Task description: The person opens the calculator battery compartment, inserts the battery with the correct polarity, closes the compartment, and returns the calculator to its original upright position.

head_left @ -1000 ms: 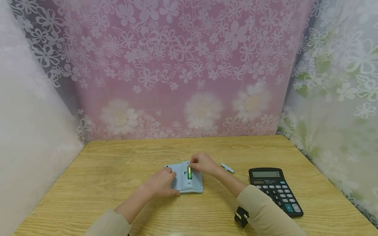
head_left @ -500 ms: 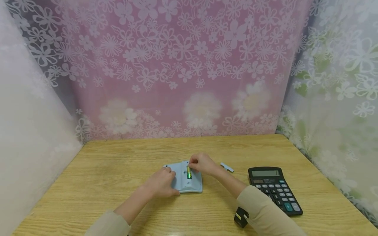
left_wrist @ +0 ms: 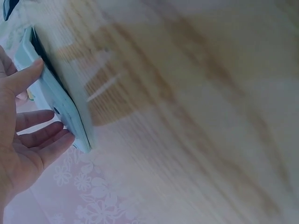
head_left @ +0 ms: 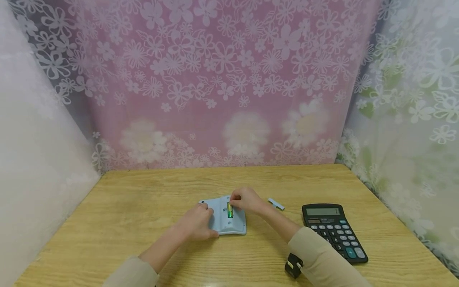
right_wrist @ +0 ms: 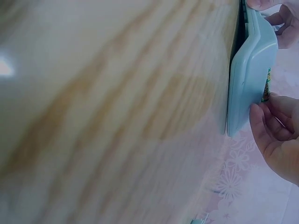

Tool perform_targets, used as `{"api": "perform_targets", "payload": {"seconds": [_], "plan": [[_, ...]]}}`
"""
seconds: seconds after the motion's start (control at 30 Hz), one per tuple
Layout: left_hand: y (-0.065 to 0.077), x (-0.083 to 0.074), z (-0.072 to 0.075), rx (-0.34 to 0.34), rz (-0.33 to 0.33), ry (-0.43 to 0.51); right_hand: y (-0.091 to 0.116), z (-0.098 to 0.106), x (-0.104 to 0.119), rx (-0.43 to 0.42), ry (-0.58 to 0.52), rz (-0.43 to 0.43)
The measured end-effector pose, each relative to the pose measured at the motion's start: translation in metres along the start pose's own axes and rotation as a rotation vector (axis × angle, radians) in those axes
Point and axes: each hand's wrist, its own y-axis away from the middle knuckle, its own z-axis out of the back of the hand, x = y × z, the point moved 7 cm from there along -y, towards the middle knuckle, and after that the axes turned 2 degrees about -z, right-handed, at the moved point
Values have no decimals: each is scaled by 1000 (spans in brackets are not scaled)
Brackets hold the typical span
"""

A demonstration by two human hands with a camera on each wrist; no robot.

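Note:
A light blue calculator (head_left: 216,219) lies back side up on the table. In its uncovered battery slot sits a green and gold battery (head_left: 230,210). My left hand (head_left: 196,221) grips the calculator's left part, thumb at the near edge and fingers at the far side; the left wrist view shows that thumb (left_wrist: 29,77) and the fingers on opposite edges. At the battery's far end, my right hand (head_left: 247,200) pinches with thumb and forefinger. From the right wrist, the battery (right_wrist: 267,86) shows only partly beside the right fingertips.
A small light blue battery cover (head_left: 276,204) lies right of the calculator. Farther right is a black calculator (head_left: 333,231), partly behind the right sleeve. A black device (head_left: 294,266) is at the right wrist. Floral curtains (head_left: 229,99) surround the wooden table (head_left: 143,199).
The right fingers have shifted very slightly at the battery, whose far end sits a little differently. The left hand and the light blue calculator stay in place.

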Motion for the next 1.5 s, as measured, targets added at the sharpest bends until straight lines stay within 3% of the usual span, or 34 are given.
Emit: {"api": "perform_targets", "payload": {"seconds": [0.47,0.7,1.0,1.17,1.5], "plan": [[0,0,0,-7,-3,-5,1,0,0,25,63,15],[0,1,3,-6,0,-7,0,2,7,-2,133,82],[-1,-1,3,2,-11,-17,4,0,9,-69,181,13],[-2,0,2,-1,-14,-12,4,0,12,-62,225,-9],[-1,-1,0,-6,-18,-19,7,-4,25,-37,413,107]]}}
